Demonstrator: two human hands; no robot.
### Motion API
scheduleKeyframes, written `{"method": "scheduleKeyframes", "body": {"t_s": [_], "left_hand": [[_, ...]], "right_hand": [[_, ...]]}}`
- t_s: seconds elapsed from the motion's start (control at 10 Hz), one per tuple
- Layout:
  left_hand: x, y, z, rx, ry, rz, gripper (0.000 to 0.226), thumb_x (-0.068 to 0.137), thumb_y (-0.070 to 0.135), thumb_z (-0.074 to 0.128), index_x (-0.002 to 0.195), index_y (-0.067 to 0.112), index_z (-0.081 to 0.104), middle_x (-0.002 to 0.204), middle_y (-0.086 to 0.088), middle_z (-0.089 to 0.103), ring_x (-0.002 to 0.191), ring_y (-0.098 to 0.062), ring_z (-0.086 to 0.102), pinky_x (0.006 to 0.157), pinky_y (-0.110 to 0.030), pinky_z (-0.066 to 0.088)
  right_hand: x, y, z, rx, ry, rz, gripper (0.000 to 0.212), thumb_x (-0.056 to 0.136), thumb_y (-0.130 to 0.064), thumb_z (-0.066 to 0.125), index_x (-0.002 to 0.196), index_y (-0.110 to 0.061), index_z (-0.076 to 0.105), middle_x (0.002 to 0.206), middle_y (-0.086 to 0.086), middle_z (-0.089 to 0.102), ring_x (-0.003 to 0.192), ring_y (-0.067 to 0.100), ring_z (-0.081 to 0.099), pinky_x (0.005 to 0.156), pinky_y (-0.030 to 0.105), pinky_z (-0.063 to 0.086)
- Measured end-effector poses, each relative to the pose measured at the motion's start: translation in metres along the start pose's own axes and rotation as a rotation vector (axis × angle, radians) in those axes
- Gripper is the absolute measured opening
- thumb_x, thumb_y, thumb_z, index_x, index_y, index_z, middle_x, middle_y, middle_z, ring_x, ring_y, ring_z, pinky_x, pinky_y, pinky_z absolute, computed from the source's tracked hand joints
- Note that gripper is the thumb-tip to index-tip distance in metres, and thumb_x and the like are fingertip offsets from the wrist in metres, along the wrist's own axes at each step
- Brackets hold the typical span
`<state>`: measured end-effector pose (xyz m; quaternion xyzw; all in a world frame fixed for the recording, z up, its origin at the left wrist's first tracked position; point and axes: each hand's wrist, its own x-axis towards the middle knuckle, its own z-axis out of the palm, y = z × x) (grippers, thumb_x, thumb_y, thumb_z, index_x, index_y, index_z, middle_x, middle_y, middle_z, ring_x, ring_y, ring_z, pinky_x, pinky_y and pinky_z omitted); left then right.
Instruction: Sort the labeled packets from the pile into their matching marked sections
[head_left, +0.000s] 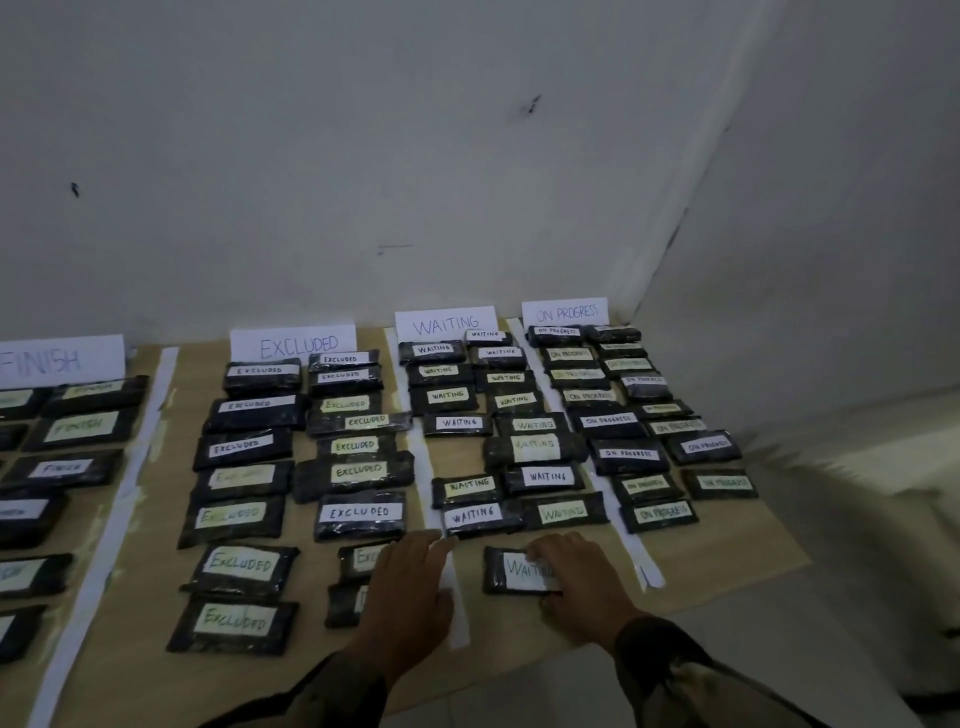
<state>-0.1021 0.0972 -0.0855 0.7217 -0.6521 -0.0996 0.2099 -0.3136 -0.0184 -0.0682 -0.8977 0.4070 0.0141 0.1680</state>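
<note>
the right hand (582, 582) grasps a waiting packet (511, 569) at its right end, fingers bent over the top and thumb at the near edge. this packet lies flat on the table (727, 551) at the near end of the waiting section, just in front of the other waiting packets (519, 447) and apart from them.

the left hand (410, 597) is released. it lies flat with straight fingers across the middle strip (418, 457), the white band that parts the excluded and waiting sections. its fingertips are just beside the nearest packet of the left waiting row. the hand partly covers two excluded packets (343, 605) at the near end of their section.

four paper signs stand along the far edge against the wall (415, 156): the finish sign (57, 358), excluded sign (293, 343), waiting sign (445, 325) and progress sign (565, 312). in front of each sign, dark wrapped packets with matching labels lie in two rough rows. a left strip (119, 467) parts finish from excluded, and a right strip (597, 478) parts waiting from on progress. the finish section is cut off by the left edge of the view. the light is dim, and some pale labels are hard to read. dark sleeves (675, 670) cover both forearms.
</note>
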Motion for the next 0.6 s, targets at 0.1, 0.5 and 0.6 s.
{"method": "scheduleKeyframes", "body": {"t_s": [0.1,0.5,0.6], "left_hand": [[0.011,0.012,0.007,0.026,-0.024,-0.016,0.057,0.067,0.029,0.072,0.121,0.021,0.056,0.121,0.001,0.058,0.114,-0.020,0.055,0.097,-0.039,0.046],[0.016,0.014,0.010,0.041,0.048,-0.128,0.055,0.074,0.030,0.064,0.127,0.023,0.050,0.127,0.002,0.052,0.119,-0.020,0.049,0.099,-0.036,0.041],[0.013,0.011,0.000,0.023,0.051,-0.127,0.054,0.074,0.029,0.062,0.127,0.021,0.052,0.128,0.001,0.053,0.119,-0.020,0.049,0.099,-0.039,0.042]], "right_hand": [[0.006,0.020,0.000,0.001,-0.009,-0.053,0.046,0.069,-0.012,0.060,0.112,-0.026,0.054,0.118,-0.008,0.056,0.109,0.017,0.048,0.084,0.030,0.037],[0.008,0.043,0.005,-0.030,0.100,-0.217,0.046,0.060,-0.035,0.064,0.105,-0.030,0.058,0.107,-0.007,0.057,0.098,0.015,0.053,0.078,0.031,0.046],[0.010,0.027,0.004,0.031,0.114,-0.202,0.043,0.069,-0.047,0.058,0.107,-0.028,0.055,0.108,-0.006,0.055,0.100,0.016,0.052,0.080,0.030,0.042]]}}
